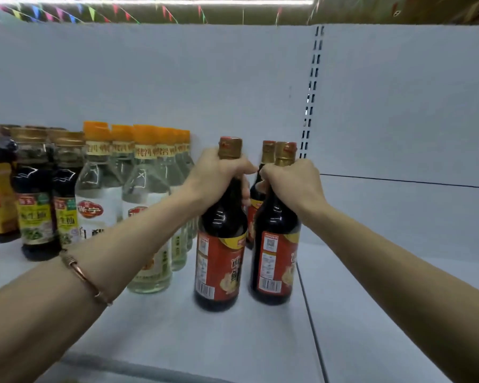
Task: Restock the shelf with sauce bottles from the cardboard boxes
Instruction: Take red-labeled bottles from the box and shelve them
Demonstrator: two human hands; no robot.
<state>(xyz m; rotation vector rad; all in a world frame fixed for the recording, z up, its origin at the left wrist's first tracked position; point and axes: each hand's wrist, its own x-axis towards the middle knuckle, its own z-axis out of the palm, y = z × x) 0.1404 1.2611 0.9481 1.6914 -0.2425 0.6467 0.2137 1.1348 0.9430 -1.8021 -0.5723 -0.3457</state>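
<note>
Grasping each neck just below the cap, your left hand [219,172] is wrapped round one dark sauce bottle [220,244] and your right hand [291,179] round its twin [275,244], at the frame's centre. A high grip likely lets both stand upright side by side on the white shelf [163,327], labels outward. A third bottle [256,194] stands behind, suggesting a row being filled. Clear vinegar bottles [147,205] stand to the left; the right of the frame shows bare shelf.
</note>
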